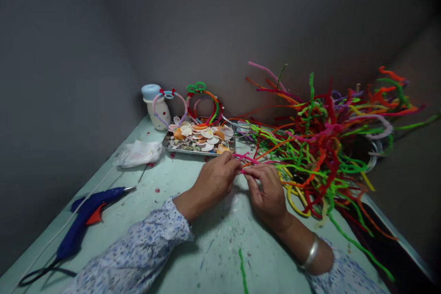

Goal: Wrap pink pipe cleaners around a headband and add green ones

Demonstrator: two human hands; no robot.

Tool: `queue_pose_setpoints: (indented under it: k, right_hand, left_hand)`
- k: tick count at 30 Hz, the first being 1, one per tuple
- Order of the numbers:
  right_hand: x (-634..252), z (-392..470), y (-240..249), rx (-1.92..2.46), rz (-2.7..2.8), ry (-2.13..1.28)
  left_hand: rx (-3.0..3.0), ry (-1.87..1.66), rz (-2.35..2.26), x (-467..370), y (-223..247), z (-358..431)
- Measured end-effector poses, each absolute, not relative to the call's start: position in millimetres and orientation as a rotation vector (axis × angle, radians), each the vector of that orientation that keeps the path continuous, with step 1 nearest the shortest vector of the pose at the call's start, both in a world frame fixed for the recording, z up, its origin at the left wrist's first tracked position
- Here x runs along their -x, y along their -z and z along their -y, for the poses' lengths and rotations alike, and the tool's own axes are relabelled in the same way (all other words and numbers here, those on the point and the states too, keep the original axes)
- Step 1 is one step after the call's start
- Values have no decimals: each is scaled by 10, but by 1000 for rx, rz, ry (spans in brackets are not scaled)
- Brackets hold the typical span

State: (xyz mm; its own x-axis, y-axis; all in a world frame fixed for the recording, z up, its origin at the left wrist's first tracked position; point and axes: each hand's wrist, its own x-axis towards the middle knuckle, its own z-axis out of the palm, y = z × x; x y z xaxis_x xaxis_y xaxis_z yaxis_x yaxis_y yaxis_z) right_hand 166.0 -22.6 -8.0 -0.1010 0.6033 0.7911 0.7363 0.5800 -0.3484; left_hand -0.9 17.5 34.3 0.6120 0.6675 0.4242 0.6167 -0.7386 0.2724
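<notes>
Both hands meet over the middle of the table, pinching a bright pink pipe cleaner [243, 171] between their fingertips. My left hand [217, 177] is closed on its left end, with the fingers curled and the back of the hand toward me. My right hand [267, 188], with a silver bangle at the wrist, grips it from the right between thumb and forefinger. Most of the pipe cleaner's length is hidden by the fingers or merges with pink strands behind. Just beyond the left hand sits a metal tray [186, 150] of shells and flower-shaped pieces.
A big tangle of coloured pipe cleaners [324, 147] spreads over the right side. On the left lie a blue glue gun [82, 220] with its cord and a plastic bag [141, 154]. Decorated headbands [203, 105] and a lidded white jar [156, 110] stand behind. A green pipe cleaner [243, 271] lies in front.
</notes>
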Motion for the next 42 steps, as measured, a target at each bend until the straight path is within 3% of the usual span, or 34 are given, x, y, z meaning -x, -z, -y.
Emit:
queue_pose_setpoints:
  k: [42]
  right_hand:
    - [-1655, 241, 64, 1095, 1819, 214]
  left_hand:
    - [-2610, -683, -1087, 53, -430, -217]
